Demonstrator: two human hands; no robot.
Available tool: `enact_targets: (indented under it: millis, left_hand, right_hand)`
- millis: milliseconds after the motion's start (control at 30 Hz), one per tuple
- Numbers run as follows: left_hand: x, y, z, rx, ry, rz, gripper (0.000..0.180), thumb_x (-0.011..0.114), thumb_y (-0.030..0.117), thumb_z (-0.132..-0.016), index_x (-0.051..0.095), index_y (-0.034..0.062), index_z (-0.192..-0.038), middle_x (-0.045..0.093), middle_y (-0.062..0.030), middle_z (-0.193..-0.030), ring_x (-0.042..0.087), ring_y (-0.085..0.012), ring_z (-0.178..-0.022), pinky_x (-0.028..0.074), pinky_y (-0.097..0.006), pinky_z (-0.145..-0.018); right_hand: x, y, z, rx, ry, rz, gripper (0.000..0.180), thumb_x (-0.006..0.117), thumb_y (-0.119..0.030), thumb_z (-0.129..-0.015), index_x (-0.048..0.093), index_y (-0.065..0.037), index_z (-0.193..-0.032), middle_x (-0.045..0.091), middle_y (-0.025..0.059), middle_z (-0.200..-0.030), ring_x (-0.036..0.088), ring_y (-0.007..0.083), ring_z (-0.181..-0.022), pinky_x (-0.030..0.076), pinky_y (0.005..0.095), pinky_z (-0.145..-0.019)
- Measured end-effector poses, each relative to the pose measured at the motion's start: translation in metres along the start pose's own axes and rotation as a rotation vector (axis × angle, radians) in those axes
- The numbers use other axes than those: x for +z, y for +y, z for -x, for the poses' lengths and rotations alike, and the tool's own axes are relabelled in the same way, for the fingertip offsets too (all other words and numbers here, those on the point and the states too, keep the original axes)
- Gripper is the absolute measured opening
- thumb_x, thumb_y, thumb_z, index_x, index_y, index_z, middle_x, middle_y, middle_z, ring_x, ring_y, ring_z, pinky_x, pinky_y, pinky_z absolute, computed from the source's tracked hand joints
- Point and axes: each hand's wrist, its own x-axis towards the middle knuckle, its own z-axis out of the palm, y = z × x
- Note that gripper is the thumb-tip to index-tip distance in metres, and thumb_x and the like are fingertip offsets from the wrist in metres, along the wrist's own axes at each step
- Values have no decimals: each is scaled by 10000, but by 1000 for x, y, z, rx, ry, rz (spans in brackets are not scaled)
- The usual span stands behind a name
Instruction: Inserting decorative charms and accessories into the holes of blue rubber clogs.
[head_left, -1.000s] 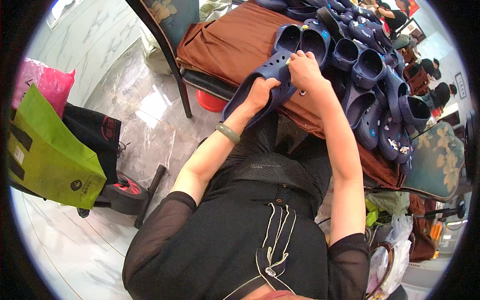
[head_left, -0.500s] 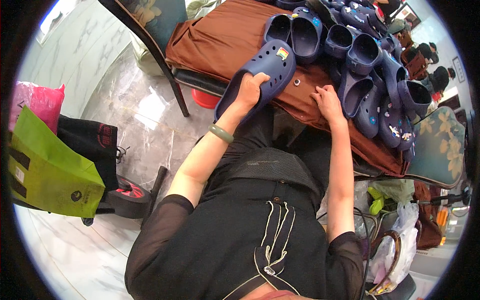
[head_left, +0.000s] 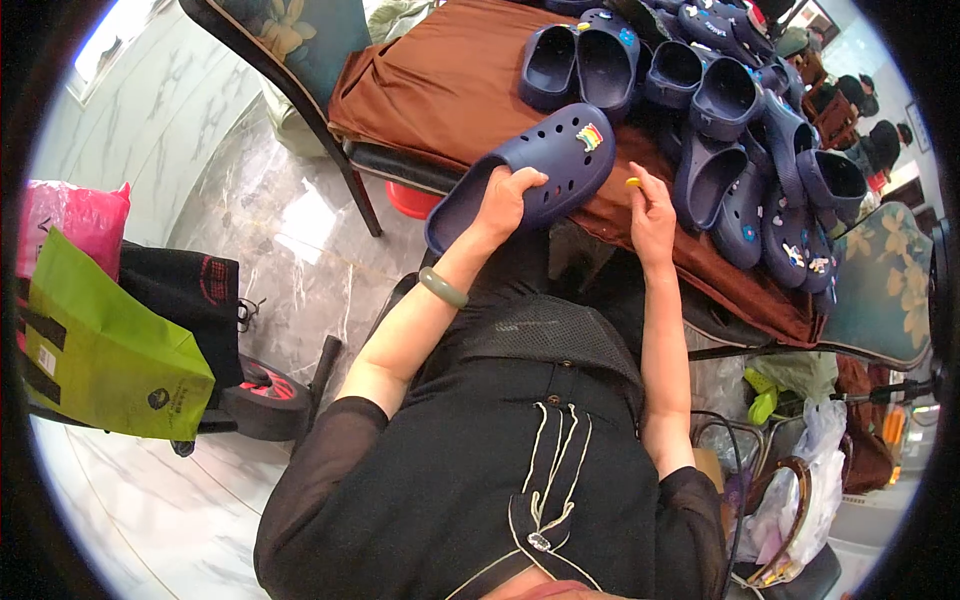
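Note:
My left hand [head_left: 508, 205] grips a navy foam clog [head_left: 550, 150] around its opening, thumb over the upper. The clog is tilted with its toe toward the far right. A rainbow-coloured charm [head_left: 590, 138] sits on its toe among the holes. Between the fingertips of my right hand [head_left: 652, 215] is a small yellow piece [head_left: 632, 182], too small to make out fully. That hand is just right of the clog's toe, apart from it, over the edge of the brown cloth [head_left: 420, 95].
Many navy clogs [head_left: 725, 95], some with charms, are piled at the far right. Chairs with floral backs stand at the left [head_left: 300, 45] and right [head_left: 885, 285]. A green bag [head_left: 115, 340] is at the left. A red container [head_left: 407, 198] shows below the cloth-covered surface.
The clog has shifted right and slightly nearer in my left hand. My right hand has lifted off the cloth with the small yellow piece. The small round white-and-black piece no longer shows.

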Motion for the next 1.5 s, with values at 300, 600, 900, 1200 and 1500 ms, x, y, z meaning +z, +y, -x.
enact_targets:
  millis: [300,600,900,1200,1500]
  left_hand:
    - [1,-25,-5,510,102,-463,208,520,123,-835,642,-46,-833,663,-170,-803,640,-212,-762,476,-298,-704]
    - [-1,-29,-2,347,61,-297,169,541,97,-830,664,9,-906,663,-140,-876,638,-207,-810,491,-312,-744]
    - [9,-24,-7,274,130,-126,233,524,145,-821,629,-63,-809,651,-76,-777,596,-136,-712,461,-284,-674]
    - [10,-24,-5,345,144,-275,249,529,168,-823,628,-60,-809,641,-72,-731,595,-126,-698,460,-277,-659]
    - [16,-19,5,163,178,-98,299,499,221,-876,602,-49,-801,596,-73,-703,573,-146,-711,445,-302,-672]
  right_hand:
    - [45,-55,4,-91,-2,-248,220,718,20,-740,624,-10,-936,603,75,-935,625,154,-755,521,261,-667]
    - [44,-47,22,-215,22,-51,306,723,28,-717,647,-19,-1010,594,111,-951,625,232,-848,518,317,-715]
    - [51,-50,12,-265,23,-83,292,691,28,-770,674,-42,-1054,547,58,-901,560,156,-787,487,257,-655]
    - [44,-45,7,-88,-112,-254,261,677,10,-784,706,-88,-1024,541,39,-875,556,142,-781,476,243,-695]
    - [42,-50,2,-152,-73,-52,195,732,-97,-722,730,-120,-916,624,34,-781,567,187,-783,445,321,-700]
